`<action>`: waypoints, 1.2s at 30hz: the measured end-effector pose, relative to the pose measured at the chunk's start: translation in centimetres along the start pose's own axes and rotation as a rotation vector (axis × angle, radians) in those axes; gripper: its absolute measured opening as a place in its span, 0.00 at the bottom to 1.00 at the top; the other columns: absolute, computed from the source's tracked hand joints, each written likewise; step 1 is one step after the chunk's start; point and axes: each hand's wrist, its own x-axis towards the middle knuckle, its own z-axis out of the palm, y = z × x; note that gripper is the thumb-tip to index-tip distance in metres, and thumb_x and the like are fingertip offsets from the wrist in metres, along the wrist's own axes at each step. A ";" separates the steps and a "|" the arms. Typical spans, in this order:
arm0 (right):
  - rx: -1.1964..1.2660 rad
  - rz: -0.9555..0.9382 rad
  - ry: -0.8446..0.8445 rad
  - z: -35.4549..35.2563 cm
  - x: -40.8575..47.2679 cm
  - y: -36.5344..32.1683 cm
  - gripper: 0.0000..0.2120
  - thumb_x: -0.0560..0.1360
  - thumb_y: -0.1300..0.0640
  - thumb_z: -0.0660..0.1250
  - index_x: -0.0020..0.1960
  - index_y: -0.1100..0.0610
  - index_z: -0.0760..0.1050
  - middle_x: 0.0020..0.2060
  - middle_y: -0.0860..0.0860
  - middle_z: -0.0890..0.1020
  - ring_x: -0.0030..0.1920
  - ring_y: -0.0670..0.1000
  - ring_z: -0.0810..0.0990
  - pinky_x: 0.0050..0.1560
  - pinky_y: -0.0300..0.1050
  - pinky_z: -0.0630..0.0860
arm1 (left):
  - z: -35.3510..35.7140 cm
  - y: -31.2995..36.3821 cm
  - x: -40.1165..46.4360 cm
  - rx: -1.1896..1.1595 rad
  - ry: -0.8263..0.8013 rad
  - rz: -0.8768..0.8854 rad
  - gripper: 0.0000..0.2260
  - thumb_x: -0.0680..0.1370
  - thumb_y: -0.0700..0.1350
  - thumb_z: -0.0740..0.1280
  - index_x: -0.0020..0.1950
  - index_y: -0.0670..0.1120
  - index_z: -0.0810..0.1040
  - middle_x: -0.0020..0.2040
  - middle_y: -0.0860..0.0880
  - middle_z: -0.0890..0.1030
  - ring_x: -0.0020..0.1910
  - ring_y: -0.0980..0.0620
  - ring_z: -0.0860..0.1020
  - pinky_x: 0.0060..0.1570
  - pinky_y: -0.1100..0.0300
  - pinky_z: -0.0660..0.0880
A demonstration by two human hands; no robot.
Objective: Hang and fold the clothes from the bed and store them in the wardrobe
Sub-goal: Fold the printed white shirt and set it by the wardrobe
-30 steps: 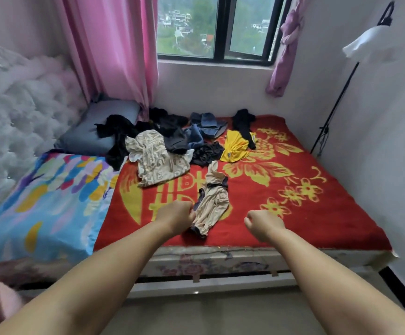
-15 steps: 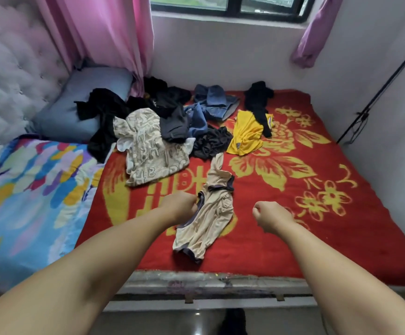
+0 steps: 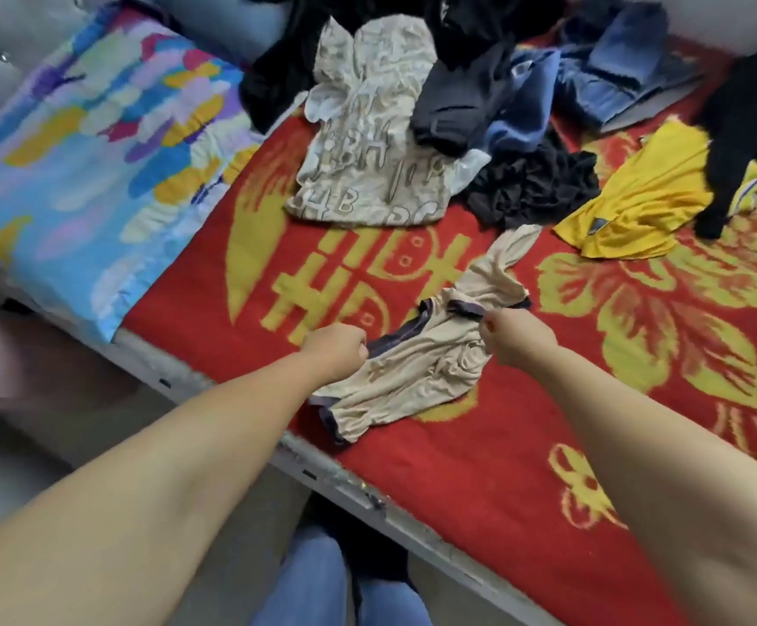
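Note:
A beige top with dark trim (image 3: 417, 368) lies crumpled near the front edge of the bed's red and yellow blanket (image 3: 480, 467). My left hand (image 3: 336, 350) grips its dark-trimmed left edge in a fist. My right hand (image 3: 519, 336) pinches the dark trim at its upper right. Further back lie a cream lettered shirt (image 3: 367, 142), a yellow garment (image 3: 638, 205), a crumpled black piece (image 3: 534, 187), dark grey and blue clothes (image 3: 494, 106), folded jeans (image 3: 629, 61) and a long black garment (image 3: 747, 128).
A blue patterned pillow (image 3: 92, 151) lies at the left of the bed beside a tufted headboard (image 3: 1, 52). The bed's metal front edge (image 3: 358, 485) runs diagonally below my arms. My jeans-clad legs (image 3: 322, 580) stand at the bedside.
The view has tilted down and moved closer to the bed. Both fists have come onto the beige top, the right hand moving left to its trim, and now hold it.

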 end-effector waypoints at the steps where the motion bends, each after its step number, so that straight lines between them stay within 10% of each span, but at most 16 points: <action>1: 0.010 -0.028 -0.027 0.8 1.6 -0.4 0.15 0.78 0.60 0.53 0.36 0.62 0.71 0.33 0.54 0.73 0.31 0.57 0.72 0.31 0.44 0.64 | 1.1 -0.3 0.6 -0.004 -0.022 -0.022 0.11 0.80 0.44 0.53 0.50 0.45 0.75 0.44 0.48 0.76 0.40 0.47 0.73 0.30 0.58 0.63; 11: -0.088 -0.254 -0.091 11.0 14.8 -2.9 0.10 0.76 0.69 0.54 0.44 0.61 0.72 0.34 0.57 0.72 0.34 0.57 0.70 0.31 0.45 0.63 | 13.8 -4.0 8.0 -0.025 0.080 -0.338 0.19 0.80 0.47 0.58 0.70 0.44 0.62 0.66 0.45 0.69 0.67 0.45 0.66 0.55 0.51 0.69; 15: -0.112 -0.328 -0.015 14.4 18.8 -2.1 0.17 0.78 0.66 0.54 0.64 0.59 0.72 0.60 0.59 0.74 0.62 0.60 0.69 0.55 0.54 0.71 | 17.0 -4.2 10.5 -0.071 0.142 -0.477 0.22 0.79 0.52 0.62 0.69 0.44 0.63 0.66 0.45 0.69 0.67 0.45 0.66 0.59 0.51 0.67; 21: -0.458 -0.295 -0.043 16.5 19.6 -2.2 0.21 0.77 0.63 0.58 0.69 0.57 0.63 0.66 0.59 0.68 0.67 0.61 0.65 0.66 0.57 0.63 | 17.7 -4.4 10.6 -0.356 0.024 -0.647 0.11 0.81 0.50 0.61 0.61 0.46 0.68 0.59 0.44 0.75 0.61 0.40 0.71 0.56 0.42 0.70; 26: -0.429 -0.235 -0.171 11.8 18.3 -2.2 0.04 0.77 0.59 0.61 0.52 0.57 0.69 0.52 0.57 0.75 0.47 0.58 0.72 0.43 0.51 0.69 | 14.1 -5.3 8.7 -0.406 0.187 -0.443 0.08 0.81 0.46 0.61 0.43 0.44 0.71 0.44 0.44 0.75 0.45 0.41 0.75 0.37 0.55 0.65; 29: -0.411 -0.322 -0.046 6.9 15.7 -2.1 0.08 0.77 0.57 0.61 0.55 0.57 0.72 0.52 0.57 0.74 0.53 0.59 0.72 0.47 0.51 0.69 | 9.5 -4.9 7.6 -0.522 0.275 -0.478 0.10 0.81 0.45 0.60 0.41 0.44 0.70 0.34 0.46 0.72 0.36 0.43 0.72 0.30 0.55 0.61; 36: -0.210 -0.221 0.234 -11.2 8.6 -1.5 0.03 0.75 0.62 0.58 0.45 0.56 0.65 0.47 0.58 0.78 0.46 0.60 0.75 0.39 0.47 0.65 | -7.9 -0.4 6.8 -0.594 0.488 -0.221 0.08 0.80 0.44 0.61 0.50 0.41 0.76 0.46 0.39 0.80 0.46 0.39 0.77 0.37 0.53 0.67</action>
